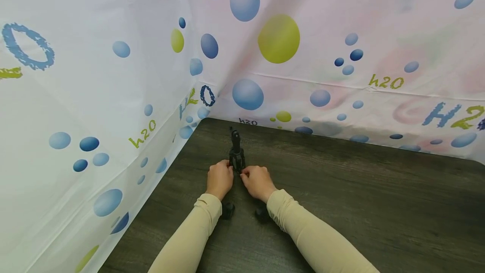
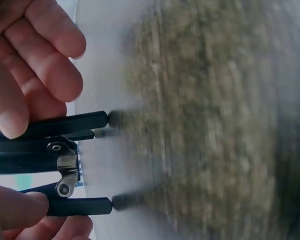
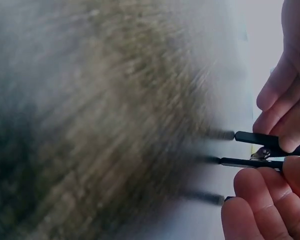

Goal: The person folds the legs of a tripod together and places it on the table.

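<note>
A small black tripod (image 1: pixel 236 148) stands upright on the dark wooden table, toward its far left corner. My left hand (image 1: pixel 220 179) pinches one of its legs low down on the left side. Opposite it, my right hand (image 1: pixel 258 181) pinches another leg between thumb and fingers. In the left wrist view a silver metal hinge (image 2: pixel 67 172) joins the spread legs, whose ends point to the tabletop. From the right wrist view a middle leg (image 3: pixel 240 162) shows between the two hands, and fingers hide most of the leg at the bottom.
The wooden tabletop (image 1: pixel 341 188) extends far to the right. White sheeting with blue and green dots and lettering rises along the left side (image 1: pixel 106 96) and at the back (image 1: pixel 341 20). A dark rounded object (image 1: pixel 228 210) sits under the left wrist, another (image 1: pixel 262 214) under the right.
</note>
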### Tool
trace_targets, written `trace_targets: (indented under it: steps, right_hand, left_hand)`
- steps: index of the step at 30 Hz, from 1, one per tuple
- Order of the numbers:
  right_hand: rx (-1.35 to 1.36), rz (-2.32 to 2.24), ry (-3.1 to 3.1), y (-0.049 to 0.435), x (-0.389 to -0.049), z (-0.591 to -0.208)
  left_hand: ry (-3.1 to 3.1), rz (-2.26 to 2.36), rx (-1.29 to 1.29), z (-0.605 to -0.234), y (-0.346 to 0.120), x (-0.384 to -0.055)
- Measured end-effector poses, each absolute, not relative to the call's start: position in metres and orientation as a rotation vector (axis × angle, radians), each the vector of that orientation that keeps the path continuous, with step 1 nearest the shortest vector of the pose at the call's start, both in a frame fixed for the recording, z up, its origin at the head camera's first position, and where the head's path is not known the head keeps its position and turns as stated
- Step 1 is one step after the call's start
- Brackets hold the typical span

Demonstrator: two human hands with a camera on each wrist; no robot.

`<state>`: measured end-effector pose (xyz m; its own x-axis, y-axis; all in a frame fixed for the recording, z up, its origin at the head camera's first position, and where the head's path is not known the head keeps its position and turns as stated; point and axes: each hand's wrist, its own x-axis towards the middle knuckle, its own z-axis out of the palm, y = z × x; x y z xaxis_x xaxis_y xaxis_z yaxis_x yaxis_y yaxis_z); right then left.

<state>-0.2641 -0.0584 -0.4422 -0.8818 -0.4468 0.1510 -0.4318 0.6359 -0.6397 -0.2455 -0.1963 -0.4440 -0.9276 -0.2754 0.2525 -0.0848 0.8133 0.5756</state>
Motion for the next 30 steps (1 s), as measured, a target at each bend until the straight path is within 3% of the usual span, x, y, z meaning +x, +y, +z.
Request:
trace_targets:
  steps: [30]
  right_hand:
    - [-0.764,-1.128,2.786,-0.0616,-0.2605,-0.4450]
  left_hand:
    - [-2.665,-0.882,0.277,-0.4477,-0.1920,-0.2526]
